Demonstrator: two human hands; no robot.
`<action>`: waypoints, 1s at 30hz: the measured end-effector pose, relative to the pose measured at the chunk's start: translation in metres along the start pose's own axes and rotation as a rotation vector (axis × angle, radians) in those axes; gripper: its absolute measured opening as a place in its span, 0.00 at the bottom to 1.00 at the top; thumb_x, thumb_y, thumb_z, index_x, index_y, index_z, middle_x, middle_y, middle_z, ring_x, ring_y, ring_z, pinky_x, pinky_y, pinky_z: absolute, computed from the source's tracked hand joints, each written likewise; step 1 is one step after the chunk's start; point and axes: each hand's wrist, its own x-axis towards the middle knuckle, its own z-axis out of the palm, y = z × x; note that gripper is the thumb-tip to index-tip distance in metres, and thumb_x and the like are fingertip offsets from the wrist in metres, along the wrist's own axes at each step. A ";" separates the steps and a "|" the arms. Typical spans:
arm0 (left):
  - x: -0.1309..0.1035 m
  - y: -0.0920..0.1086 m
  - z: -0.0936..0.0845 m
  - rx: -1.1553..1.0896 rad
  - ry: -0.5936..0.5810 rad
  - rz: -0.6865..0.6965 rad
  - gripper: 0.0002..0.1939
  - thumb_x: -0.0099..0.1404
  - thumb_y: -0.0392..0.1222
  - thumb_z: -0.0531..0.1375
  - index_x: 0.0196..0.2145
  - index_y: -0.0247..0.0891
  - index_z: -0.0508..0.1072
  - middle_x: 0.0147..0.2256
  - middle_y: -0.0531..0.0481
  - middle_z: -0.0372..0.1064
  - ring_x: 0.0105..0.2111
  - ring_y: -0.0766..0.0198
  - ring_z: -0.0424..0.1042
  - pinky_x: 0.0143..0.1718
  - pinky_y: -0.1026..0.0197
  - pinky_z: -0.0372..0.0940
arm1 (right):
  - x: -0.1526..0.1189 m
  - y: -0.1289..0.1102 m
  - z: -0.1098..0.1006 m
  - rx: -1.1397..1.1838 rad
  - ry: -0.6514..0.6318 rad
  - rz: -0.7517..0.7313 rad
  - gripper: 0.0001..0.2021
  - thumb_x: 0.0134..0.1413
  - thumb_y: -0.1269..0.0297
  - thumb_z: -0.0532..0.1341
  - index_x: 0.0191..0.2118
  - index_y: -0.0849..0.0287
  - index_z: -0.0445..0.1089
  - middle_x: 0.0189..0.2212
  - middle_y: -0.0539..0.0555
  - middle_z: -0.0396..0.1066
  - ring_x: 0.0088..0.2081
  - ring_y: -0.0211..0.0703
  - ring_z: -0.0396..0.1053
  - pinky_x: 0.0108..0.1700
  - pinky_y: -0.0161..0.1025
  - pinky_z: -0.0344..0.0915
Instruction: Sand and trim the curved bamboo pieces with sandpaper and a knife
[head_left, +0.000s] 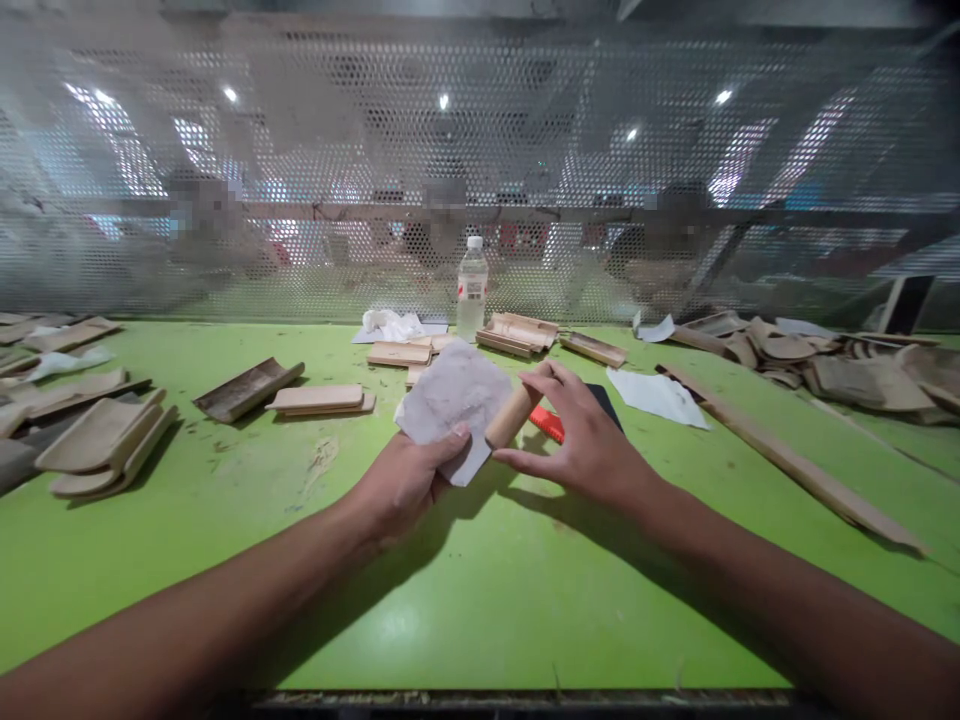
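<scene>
Centre of frame: left hand (409, 480) pinching grey sheet (465, 395) under thumb, right hand (589, 435) curved around wooden piece (514, 412), clear bottle (472, 290) upright beyond.

Both hands: left (409, 470), right (592, 435). Bare, ungloved. Forearms uncovered, sleeveless as far as visible. Wrists plain. Slender fingers, short nails; no rings seen.

Perforated metal screen (330, 270) behind green tabletop (450, 610) — small bright lights (444, 101) beyond.
</scene>
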 end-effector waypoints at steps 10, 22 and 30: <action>0.003 -0.001 -0.011 0.235 -0.143 0.063 0.28 0.55 0.38 0.75 0.54 0.41 0.78 0.50 0.43 0.80 0.43 0.51 0.81 0.42 0.56 0.75 | -0.011 -0.010 0.009 -0.147 0.028 -0.169 0.58 0.52 0.31 0.63 0.76 0.57 0.34 0.73 0.72 0.45 0.72 0.73 0.45 0.68 0.72 0.50; 0.004 0.002 -0.010 0.219 -0.156 0.056 0.28 0.57 0.41 0.73 0.55 0.41 0.77 0.49 0.42 0.79 0.40 0.51 0.81 0.37 0.55 0.77 | -0.005 -0.008 0.004 0.022 -0.060 -0.081 0.68 0.44 0.31 0.68 0.76 0.59 0.28 0.72 0.72 0.44 0.70 0.75 0.50 0.67 0.69 0.56; 0.013 -0.002 -0.014 0.133 -0.057 0.049 0.17 0.61 0.37 0.69 0.48 0.34 0.78 0.45 0.39 0.81 0.38 0.52 0.81 0.40 0.57 0.77 | -0.014 -0.011 0.005 0.719 -0.315 0.316 0.53 0.51 0.31 0.64 0.74 0.52 0.46 0.62 0.69 0.64 0.49 0.62 0.74 0.54 0.65 0.69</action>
